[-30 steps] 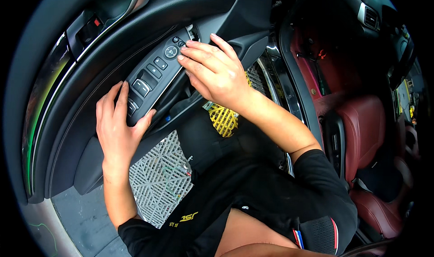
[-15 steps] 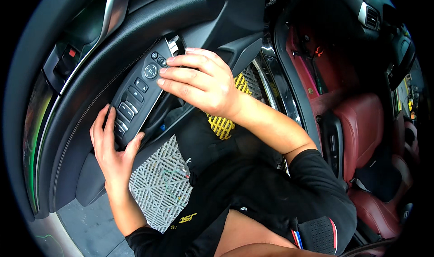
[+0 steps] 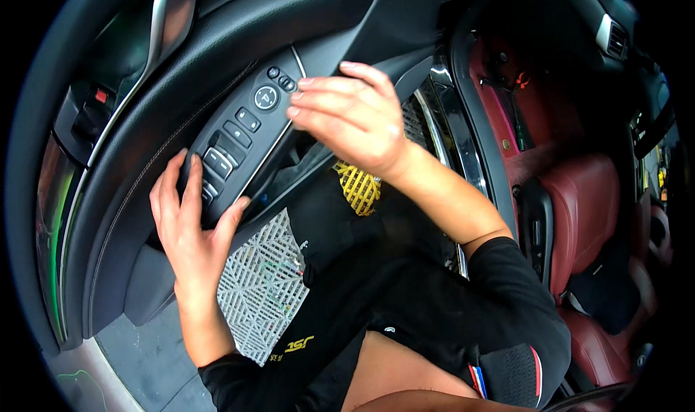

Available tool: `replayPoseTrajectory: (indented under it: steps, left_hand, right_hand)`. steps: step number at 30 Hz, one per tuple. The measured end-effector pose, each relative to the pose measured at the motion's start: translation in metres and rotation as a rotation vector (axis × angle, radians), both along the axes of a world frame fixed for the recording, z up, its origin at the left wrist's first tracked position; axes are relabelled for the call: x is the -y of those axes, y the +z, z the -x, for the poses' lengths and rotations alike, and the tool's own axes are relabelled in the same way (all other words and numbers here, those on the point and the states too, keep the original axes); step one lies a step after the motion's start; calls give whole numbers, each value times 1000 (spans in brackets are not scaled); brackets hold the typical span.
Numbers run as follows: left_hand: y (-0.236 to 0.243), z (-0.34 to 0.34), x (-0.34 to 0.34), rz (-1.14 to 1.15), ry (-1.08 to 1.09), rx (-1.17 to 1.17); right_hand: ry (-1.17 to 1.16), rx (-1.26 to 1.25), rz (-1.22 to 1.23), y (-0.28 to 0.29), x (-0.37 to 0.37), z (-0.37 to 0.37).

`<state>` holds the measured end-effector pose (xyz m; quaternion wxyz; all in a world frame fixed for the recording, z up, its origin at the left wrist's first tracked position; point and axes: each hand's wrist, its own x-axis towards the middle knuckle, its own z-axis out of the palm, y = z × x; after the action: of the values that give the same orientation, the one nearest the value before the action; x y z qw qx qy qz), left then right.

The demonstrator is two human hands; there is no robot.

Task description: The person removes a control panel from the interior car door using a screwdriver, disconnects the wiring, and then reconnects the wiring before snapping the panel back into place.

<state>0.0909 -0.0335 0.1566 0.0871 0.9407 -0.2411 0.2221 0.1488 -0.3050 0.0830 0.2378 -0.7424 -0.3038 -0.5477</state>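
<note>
Left hand (image 3: 190, 227) sits at the lower end of the window switch panel (image 3: 242, 140) on the open car door (image 3: 217, 57). Its fingers (image 3: 192, 187) are spread a bit and lie flat up the outer side of the panel, thumb hooked round the inner side near the bottom edge, so the panel's lower end sits btwn thumb and fingers. Looks like a loose clasp, not a hard pinch.

Right hand (image 3: 355, 119) is at the upper end of the same panel. Fingers (image 3: 311, 97) are held close together, slightly curled, tips touching the panel's inner edge just beside the small round buttons at top. Thumb is hidden under the hand, so can't tell if it grips anything.

Panel is black, long and narrow, tilted approx diagonal, running from the left fingers up to the right fingertips. Btwn the two hands: a round knob (image 3: 266, 97) w/ light marking, then rows of rectangular rocker switches further down toward the left thumb.

Above the left fingers, the chrome door handle (image 3: 170, 21) curves along the door trim. Below the right wrist, a yellow grid mat (image 3: 358, 187); below the left thumb, a white grid floor tile (image 3: 264, 285). Right of the right forearm, well apart from both hands, the red leather seat (image 3: 586, 216). Person wears black sleeves.
</note>
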Motion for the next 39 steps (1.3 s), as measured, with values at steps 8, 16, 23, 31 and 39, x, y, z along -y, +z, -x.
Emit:
replayPoseTrajectory:
  steps: [8, 16, 23, 31, 39]
  left_hand:
    - [-20, 4, 5, -34, 83, 145]
    - [-48, 44, -16, 104, 334, 269]
    - [-43, 37, -7, -22, 429, 118]
    - [-35, 34, -10, -118, 290, 24]
    - [-35, 32, -20, -255, 314, 58]
  right_hand:
    - [13, 18, 12, 7, 2, -8]
    - [-67, -74, 152, 1, 24, 16]
    - [-4, -46, 124, 2, 17, 16]
    - [105, 12, 262, 27, -20, 5]
    - [113, -273, 623, 43, -85, 3]
